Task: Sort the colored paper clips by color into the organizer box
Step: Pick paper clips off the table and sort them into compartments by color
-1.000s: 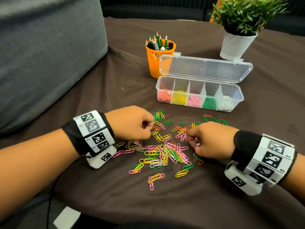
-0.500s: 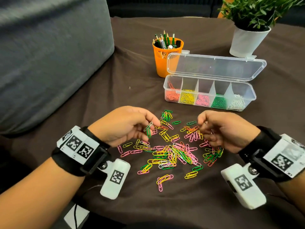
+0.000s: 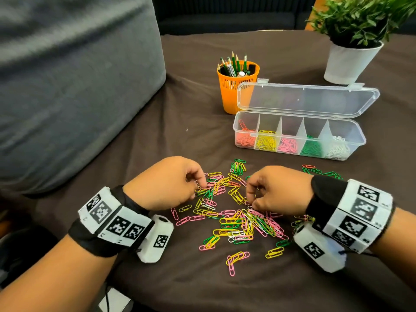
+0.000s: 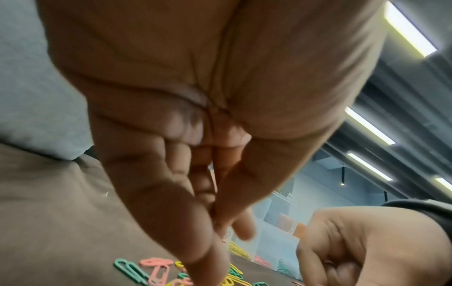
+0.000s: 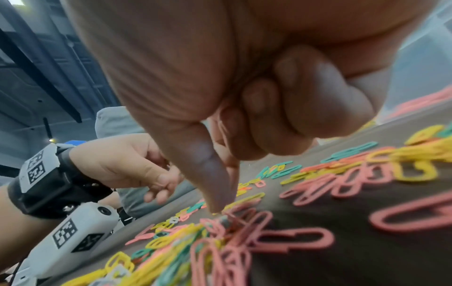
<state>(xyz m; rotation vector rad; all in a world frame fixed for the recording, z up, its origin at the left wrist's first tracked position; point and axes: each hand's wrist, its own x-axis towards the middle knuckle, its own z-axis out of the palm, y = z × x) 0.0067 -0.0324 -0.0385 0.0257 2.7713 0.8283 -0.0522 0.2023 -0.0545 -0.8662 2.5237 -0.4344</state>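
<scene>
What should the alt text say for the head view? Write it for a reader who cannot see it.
Two hands, left hand and right hand, pick with curled fingers at a pile of colored paper clips on a dark brown cloth. Beyond lies an open clear organizer box with clips sorted by color, an orange pencil cup and a potted plant.

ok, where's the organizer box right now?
In the head view the organizer box sits on the dark cloth at right, lid open, just beyond the loose paper clips. The orange pencil cup is behind its left end, the potted plant behind its right.
</scene>
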